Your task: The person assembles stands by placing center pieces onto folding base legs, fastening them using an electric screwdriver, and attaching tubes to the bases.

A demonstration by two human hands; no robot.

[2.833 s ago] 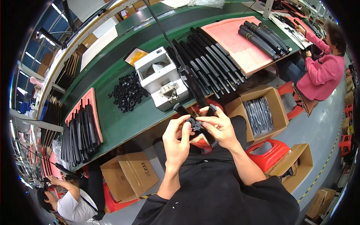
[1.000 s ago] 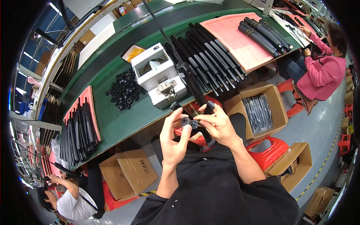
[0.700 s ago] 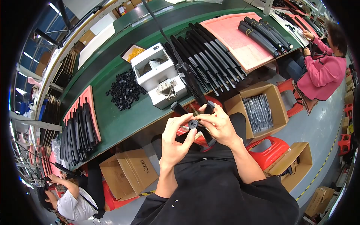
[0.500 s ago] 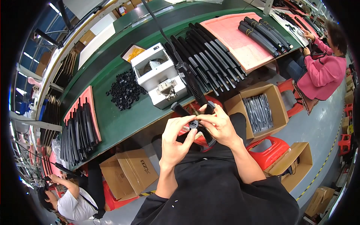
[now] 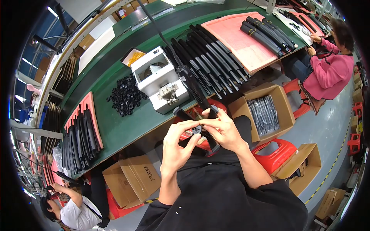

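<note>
Between the thumb and forefinger of my left hand [image 5: 178, 142] is a small round black plastic part [image 5: 197, 129], its hollow ringed face turned up toward me. My right hand [image 5: 224, 133] is closed in a pinch at the part's upper edge, fingertips against it; anything tiny between those fingers is hidden. Just beyond my hands, a black stand with several splayed legs [image 5: 213, 111] shows partly behind my fingers. A slim black tool [image 5: 192, 86] on a cable slants down toward it from the bench.
On the green bench [image 5: 119, 136] are a white machine [image 5: 160, 75], a pile of small black parts [image 5: 125, 96] and rows of black tubes [image 5: 217, 63]. Cardboard boxes [image 5: 135, 175] and a red stool [image 5: 275, 154] stand below. Co-workers sit left and right [image 5: 331, 73].
The round part is tipped slightly, so its face shows more fully. Both hands stay nearly in place, and the view has shifted a little.
</note>
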